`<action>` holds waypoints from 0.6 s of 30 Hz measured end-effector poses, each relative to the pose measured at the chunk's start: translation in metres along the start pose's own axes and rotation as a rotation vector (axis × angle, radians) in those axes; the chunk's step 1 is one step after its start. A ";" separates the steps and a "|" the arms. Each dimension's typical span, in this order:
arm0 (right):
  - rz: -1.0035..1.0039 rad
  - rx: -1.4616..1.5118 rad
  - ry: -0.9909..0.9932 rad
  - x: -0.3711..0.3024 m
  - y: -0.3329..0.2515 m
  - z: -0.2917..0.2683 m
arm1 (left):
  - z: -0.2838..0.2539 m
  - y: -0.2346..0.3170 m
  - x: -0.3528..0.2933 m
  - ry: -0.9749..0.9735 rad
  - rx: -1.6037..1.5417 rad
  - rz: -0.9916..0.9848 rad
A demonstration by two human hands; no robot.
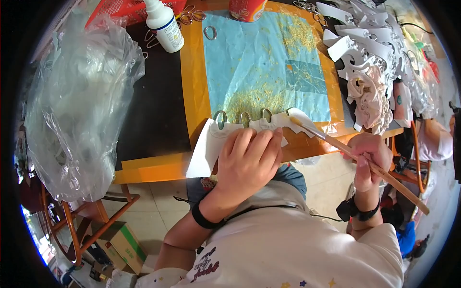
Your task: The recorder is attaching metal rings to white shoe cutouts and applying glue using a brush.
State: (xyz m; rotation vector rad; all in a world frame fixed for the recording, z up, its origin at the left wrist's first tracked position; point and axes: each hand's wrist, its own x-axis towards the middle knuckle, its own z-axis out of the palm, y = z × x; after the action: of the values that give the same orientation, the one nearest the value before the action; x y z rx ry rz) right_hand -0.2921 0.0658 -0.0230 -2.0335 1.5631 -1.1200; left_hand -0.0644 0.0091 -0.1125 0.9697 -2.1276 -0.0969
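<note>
A row of white strips [204, 151], looking like paper or thin leather, lies along the table's near edge. Metal rings [221, 116] stand up from their far side. Bent fingers of my left hand [252, 158] press down on the strips, holding them at the edge; my thumb is hidden. My right hand [369, 152] is closed around the long wooden handle of a paintbrush [336, 144]. Its bristle end touches or hovers just over the rightmost strip, and the handle slopes down to the right.
Yellowish residue speckles a blue sheet [249, 62] taped to the table. A white bottle [165, 29], red cup [247, 8] and red basket [108, 12] stand farther back. Clear plastic bags [79, 105] bulge at left. White strips with rings [370, 43] and crumpled cloth [369, 98] pile up at right.
</note>
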 end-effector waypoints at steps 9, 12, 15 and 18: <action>-0.037 -0.059 0.011 0.003 -0.002 0.003 | 0.000 0.000 0.001 -0.006 0.005 -0.001; -0.030 0.042 0.040 0.001 -0.002 0.003 | 0.000 0.000 0.000 -0.002 -0.003 -0.002; 0.023 -0.086 0.034 0.003 -0.002 0.008 | 0.000 0.000 0.000 -0.007 -0.011 -0.002; -0.057 -0.005 -0.011 0.003 -0.003 0.003 | 0.000 0.000 -0.001 -0.008 -0.001 -0.007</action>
State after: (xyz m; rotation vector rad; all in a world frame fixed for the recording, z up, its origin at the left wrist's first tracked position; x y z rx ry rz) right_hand -0.2881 0.0632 -0.0218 -2.0959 1.5136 -1.1244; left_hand -0.0636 0.0099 -0.1130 0.9773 -2.1316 -0.1054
